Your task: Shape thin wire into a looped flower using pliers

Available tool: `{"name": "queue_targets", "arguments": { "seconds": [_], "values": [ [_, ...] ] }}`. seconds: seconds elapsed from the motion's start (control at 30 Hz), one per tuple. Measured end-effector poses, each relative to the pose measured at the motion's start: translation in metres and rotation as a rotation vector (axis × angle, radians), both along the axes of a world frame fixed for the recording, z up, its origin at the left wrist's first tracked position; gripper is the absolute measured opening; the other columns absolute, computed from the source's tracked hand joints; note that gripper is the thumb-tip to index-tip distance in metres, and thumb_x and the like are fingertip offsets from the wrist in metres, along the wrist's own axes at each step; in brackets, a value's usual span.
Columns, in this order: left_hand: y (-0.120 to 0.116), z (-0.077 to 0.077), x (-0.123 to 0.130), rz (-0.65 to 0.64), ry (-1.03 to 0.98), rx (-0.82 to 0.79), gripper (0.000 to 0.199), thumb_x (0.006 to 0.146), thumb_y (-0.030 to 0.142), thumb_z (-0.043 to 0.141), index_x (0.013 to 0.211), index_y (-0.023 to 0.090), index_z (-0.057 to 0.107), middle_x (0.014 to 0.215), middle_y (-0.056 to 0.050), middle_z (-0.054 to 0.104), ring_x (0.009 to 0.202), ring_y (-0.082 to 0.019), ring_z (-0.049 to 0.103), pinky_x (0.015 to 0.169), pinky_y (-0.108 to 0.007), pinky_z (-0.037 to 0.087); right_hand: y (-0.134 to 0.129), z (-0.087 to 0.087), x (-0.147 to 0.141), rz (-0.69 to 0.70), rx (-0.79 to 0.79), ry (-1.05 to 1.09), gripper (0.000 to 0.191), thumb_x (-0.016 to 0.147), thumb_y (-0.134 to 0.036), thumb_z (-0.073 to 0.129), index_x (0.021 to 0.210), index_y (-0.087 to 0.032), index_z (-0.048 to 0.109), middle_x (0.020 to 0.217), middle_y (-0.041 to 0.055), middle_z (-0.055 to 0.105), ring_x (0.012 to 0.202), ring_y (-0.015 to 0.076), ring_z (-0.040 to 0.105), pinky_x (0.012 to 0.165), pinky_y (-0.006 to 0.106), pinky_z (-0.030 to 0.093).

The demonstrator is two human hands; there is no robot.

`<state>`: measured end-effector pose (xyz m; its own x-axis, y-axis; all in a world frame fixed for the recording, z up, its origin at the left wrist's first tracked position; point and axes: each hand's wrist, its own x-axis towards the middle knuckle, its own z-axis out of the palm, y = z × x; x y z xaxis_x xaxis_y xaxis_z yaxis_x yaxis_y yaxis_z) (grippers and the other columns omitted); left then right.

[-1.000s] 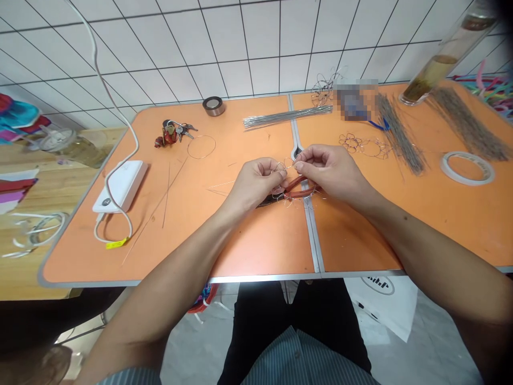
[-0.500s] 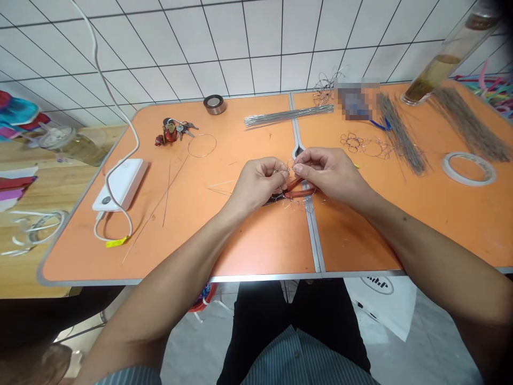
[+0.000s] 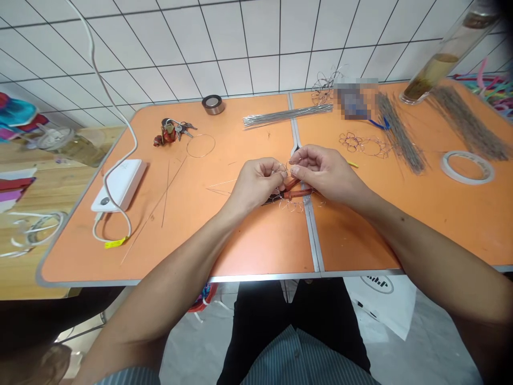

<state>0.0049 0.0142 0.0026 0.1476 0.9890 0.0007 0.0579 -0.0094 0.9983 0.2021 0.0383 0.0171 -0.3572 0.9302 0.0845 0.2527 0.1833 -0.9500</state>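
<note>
Thin bent wire (image 3: 294, 206) with small loops lies between and below my hands at the middle of the orange table (image 3: 264, 251). My left hand (image 3: 262, 182) is closed, with thumb and index finger pinching part of this wire. Close by on the right, my right hand (image 3: 320, 170) has its thumb and fingertips curled together near the wire; what they grip is too small to make out. Red-handled pliers (image 3: 296, 193) lie on the table under both hands, their head partly hidden by the left one.
A bundle of straight wires (image 3: 288, 116), black tape (image 3: 213, 104) and keys (image 3: 180, 128) lie toward the back. A white power bank (image 3: 120, 184) is at left. Wire flowers (image 3: 352, 141), dark wire bundles (image 3: 401, 133), a white tape roll (image 3: 467, 168) and a bottle (image 3: 433, 75) stand or lie right.
The fingers of my right hand have shifted slightly left and up beside the wire. My left hand keeps its pinch. The whole view has moved very slightly.
</note>
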Motion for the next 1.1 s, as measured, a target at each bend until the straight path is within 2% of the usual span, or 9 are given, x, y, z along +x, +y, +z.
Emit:
{"name": "queue_targets", "arguments": {
  "seconds": [0.07,0.2,0.3,0.47,0.57,0.67,0.73,0.9,1.1],
  "values": [
    [-0.001,0.001,0.001,0.002,0.009,0.001,0.012,0.084,0.019,0.072,0.074,0.018,0.067,0.064,-0.001,0.067,0.056,-0.012,0.059,0.057,-0.025,0.046,-0.001,0.000,-0.001,0.017,-0.013,0.001,0.009,0.087,-0.028,0.079,0.090,-0.022,0.072,0.082,0.0033,0.073,0.074,0.0196,0.071,0.060,0.031,0.060],
    [-0.003,0.003,0.003,-0.013,0.017,0.023,0.015,0.084,0.016,0.070,0.070,0.018,0.064,0.062,0.000,0.065,0.055,-0.011,0.058,0.056,-0.024,0.045,-0.003,-0.004,-0.003,0.056,-0.146,0.098,0.015,0.088,-0.032,0.082,0.086,-0.023,0.070,0.082,0.0039,0.075,0.075,0.0221,0.075,0.065,0.037,0.067],
    [-0.003,0.003,0.003,-0.036,0.023,0.041,0.017,0.085,0.015,0.069,0.069,0.018,0.064,0.061,0.000,0.064,0.055,-0.010,0.056,0.055,-0.024,0.044,-0.004,-0.006,-0.004,0.080,-0.159,0.127,0.017,0.088,-0.034,0.084,0.085,-0.023,0.070,0.084,0.0050,0.077,0.077,0.0237,0.077,0.067,0.040,0.069],
    [-0.001,-0.001,0.004,-0.045,0.024,0.038,0.017,0.088,0.015,0.070,0.072,0.018,0.063,0.062,0.000,0.065,0.056,-0.010,0.057,0.055,-0.024,0.044,-0.002,-0.007,-0.002,0.034,-0.039,0.050,0.018,0.087,-0.035,0.085,0.083,-0.023,0.072,0.082,0.0058,0.077,0.079,0.0236,0.075,0.065,0.035,0.064],
    [-0.001,-0.002,0.005,-0.042,-0.016,0.015,0.011,0.089,0.018,0.072,0.081,0.018,0.065,0.068,0.000,0.067,0.059,-0.011,0.060,0.059,-0.025,0.048,0.001,-0.006,-0.001,-0.017,0.036,0.010,0.016,0.087,-0.034,0.083,0.084,-0.022,0.073,0.083,0.0059,0.077,0.080,0.0231,0.074,0.066,0.033,0.061],
    [-0.001,-0.002,0.004,-0.016,-0.046,-0.007,0.014,0.085,0.017,0.078,0.090,0.019,0.065,0.070,0.002,0.067,0.060,-0.011,0.061,0.061,-0.025,0.048,0.002,-0.004,-0.001,-0.054,0.062,-0.011,0.012,0.087,-0.030,0.079,0.084,-0.021,0.072,0.083,0.0049,0.076,0.077,0.0213,0.071,0.066,0.032,0.057],
    [-0.001,-0.002,0.003,0.001,-0.051,-0.020,0.015,0.084,0.015,0.078,0.090,0.019,0.064,0.070,0.002,0.068,0.060,-0.011,0.061,0.061,-0.025,0.048,0.002,-0.002,-0.001,-0.075,0.079,-0.021,0.010,0.087,-0.027,0.077,0.083,-0.021,0.071,0.083,0.0045,0.075,0.077,0.0200,0.070,0.066,0.031,0.056],
    [-0.001,-0.001,0.003,0.004,-0.040,0.005,0.010,0.087,0.017,0.072,0.078,0.017,0.067,0.071,-0.002,0.070,0.064,-0.011,0.063,0.065,-0.025,0.050,-0.001,0.004,-0.001,-0.096,0.052,-0.030,0.009,0.086,-0.025,0.077,0.085,-0.020,0.070,0.080,0.0028,0.071,0.072,0.0171,0.066,0.061,0.029,0.052],
    [0.000,-0.001,0.001,-0.035,-0.088,0.006,0.007,0.086,0.019,0.075,0.080,0.016,0.072,0.071,-0.002,0.071,0.065,-0.012,0.064,0.066,-0.025,0.053,-0.001,0.005,0.001,-0.019,-0.040,0.027,0.010,0.088,-0.028,0.077,0.086,-0.019,0.072,0.078,0.0031,0.073,0.064,0.0160,0.066,0.057,0.028,0.052]
  ]
}}
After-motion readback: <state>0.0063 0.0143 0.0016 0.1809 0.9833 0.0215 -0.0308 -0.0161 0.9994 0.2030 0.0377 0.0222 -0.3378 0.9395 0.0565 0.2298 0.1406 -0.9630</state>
